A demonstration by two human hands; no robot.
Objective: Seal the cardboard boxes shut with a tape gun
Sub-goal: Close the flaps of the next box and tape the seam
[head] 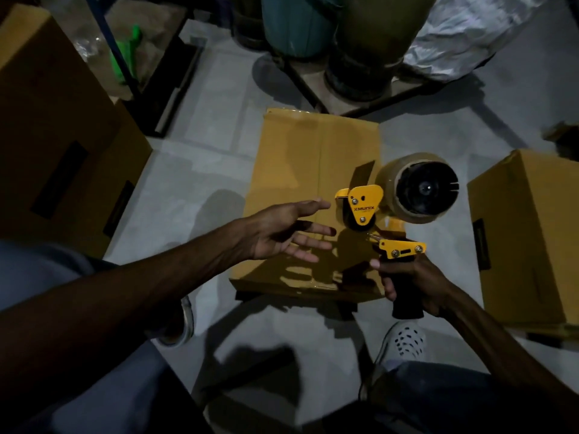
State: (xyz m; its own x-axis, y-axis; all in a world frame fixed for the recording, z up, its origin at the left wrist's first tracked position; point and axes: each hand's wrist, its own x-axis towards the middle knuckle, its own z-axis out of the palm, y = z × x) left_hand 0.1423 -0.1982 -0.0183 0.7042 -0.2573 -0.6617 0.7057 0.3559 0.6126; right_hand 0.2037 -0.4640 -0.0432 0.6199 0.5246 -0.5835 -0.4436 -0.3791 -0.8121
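Nearest, low in the dim view, sit the person's knees in grey-blue trousers, with a white perforated clog-style shoe (404, 341) on the pale tiled floor (194, 170) just right of centre. Above the shoe, the right hand (413, 285) curls its fingers round the black pistol grip of a yellow metal tape gun (376, 214), which carries a fat roll of clear-brown packing tape (419, 186) on its far right side; a short tongue of tape stands up from the gun's front roller. To the left, the left hand (282, 233) hangs palm-in with fingers straight and spread, holding nothing, its fingertips close beside the gun's roller head but apart from it. Both hand and gun are above the near half of a closed tan cardboard box (300, 158) that lies on the floor at centre, its two top flaps meeting along a seam running near to far; whether tape already covers that seam is hard to tell in this light. A second tan cardboard box (532, 233) stands well to the right, and a larger tan carton (56, 126) with dark printed labels fills the left side. Farther off stand a teal drum (297, 23) and an olive drum (376, 36), with crumpled silvery plastic sheeting (470, 32) at far right.
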